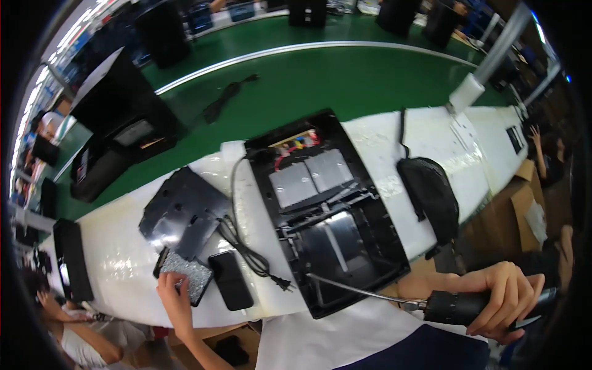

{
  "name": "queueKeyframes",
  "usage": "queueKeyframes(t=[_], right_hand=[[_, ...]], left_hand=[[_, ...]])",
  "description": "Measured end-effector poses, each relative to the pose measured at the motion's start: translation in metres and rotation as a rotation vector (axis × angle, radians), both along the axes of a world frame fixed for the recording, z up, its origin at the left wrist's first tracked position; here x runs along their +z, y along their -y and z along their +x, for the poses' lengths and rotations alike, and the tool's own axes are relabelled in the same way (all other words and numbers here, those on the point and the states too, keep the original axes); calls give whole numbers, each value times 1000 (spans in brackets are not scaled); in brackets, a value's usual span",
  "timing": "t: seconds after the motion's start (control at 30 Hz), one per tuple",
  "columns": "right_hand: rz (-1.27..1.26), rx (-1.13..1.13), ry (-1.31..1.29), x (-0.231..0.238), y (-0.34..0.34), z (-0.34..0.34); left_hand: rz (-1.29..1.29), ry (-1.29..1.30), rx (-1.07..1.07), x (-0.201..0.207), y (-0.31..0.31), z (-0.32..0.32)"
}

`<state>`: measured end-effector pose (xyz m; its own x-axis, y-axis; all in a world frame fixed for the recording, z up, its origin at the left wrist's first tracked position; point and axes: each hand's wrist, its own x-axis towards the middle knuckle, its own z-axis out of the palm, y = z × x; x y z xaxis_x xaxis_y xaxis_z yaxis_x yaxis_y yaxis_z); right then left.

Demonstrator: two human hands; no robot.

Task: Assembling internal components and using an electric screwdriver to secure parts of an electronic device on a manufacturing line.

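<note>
At the far left of the white work surface (114,259), a black box-shaped item (73,260) is noted standing near the edge. Behind it, on the green bench (271,74), a tall black case (123,92) is seen. To the right, a glossy dark panel (179,209) is laid flat. Just in front of the panel, a small tray (161,258) filled with small silver pieces (196,275) is reached into by the left hand (176,299); its fingers are bent down at the pieces, and whether any piece is pinched cannot be told. A black phone (231,281) is placed just beside the tray, with a black power cord (243,250) looped beyond it, its plug pointing toward the housing. In the middle, an open black housing (308,240) is set at a slant, with two grey blocks (330,169) and coloured wires fitted inside its far half. Further right, a black pouch-like item (430,194) is laid. A black-handled screwdriver (453,306) is gripped by the right hand (509,299), fingers wrapped around the handle; its long shaft is extended over the housing's near end, where contact at the tip cannot be confirmed.
</note>
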<state>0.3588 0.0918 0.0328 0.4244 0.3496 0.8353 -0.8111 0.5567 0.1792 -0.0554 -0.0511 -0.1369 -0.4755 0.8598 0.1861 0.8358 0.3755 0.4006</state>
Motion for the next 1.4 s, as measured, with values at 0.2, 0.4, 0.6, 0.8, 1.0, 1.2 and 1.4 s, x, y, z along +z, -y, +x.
queueKeyframes(t=[0.2, 0.4, 0.6, 0.8, 1.0, 1.2, 1.4], right_hand=[[209, 111, 68, 7, 7, 8], [198, -27, 103, 6, 17, 8], [186, 36, 21, 5, 11, -4], [133, 193, 6, -5, 12, -7], [215, 354, 1, -3, 9, 12], [177, 440, 8, -4, 6, 2], [201, 445, -17, -2, 2, -31]], left_hand=[[150, 221, 68, -8, 6, -9], [284, 316, 74, -34, 21, -40], [266, 244, 241, -12, 32, -24], [165, 107, 56, -16, 13, -1], [488, 480, 110, -18, -7, 20], [755, 827, -206, 19, -4, 73], [436, 868, -380, 22, -29, 110]])
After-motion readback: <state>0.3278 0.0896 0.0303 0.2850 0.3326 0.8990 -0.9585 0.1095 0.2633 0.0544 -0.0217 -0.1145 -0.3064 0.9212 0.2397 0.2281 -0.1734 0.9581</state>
